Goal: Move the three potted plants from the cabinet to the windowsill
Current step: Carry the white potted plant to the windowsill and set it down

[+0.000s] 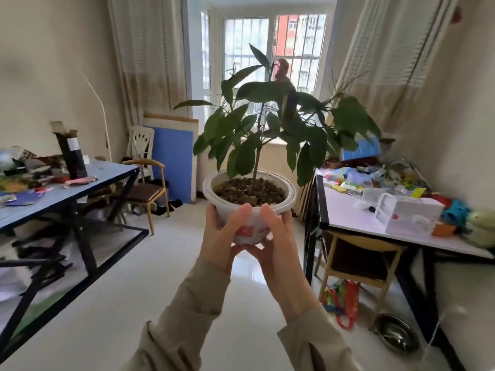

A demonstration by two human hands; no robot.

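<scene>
A potted plant [249, 194] with broad dark green leaves and a thin stem stands in a white bowl-shaped pot with a red label, held up in mid-air at the centre of the head view. My left hand [222, 236] cups the pot's left side and underside. My right hand [276, 239] wraps its right side and base, thumb on the front. The windowsill [270, 142] lies straight ahead below the barred window, partly hidden by the leaves. The cabinet and any other pots are out of sight.
A blue table [80, 188] piled with clutter stands on the left, with a wooden chair [146, 188] beyond it. A white table [356, 218] with toys and a white box is on the right. A metal bowl [396, 336] and a bag lie on the floor under it.
</scene>
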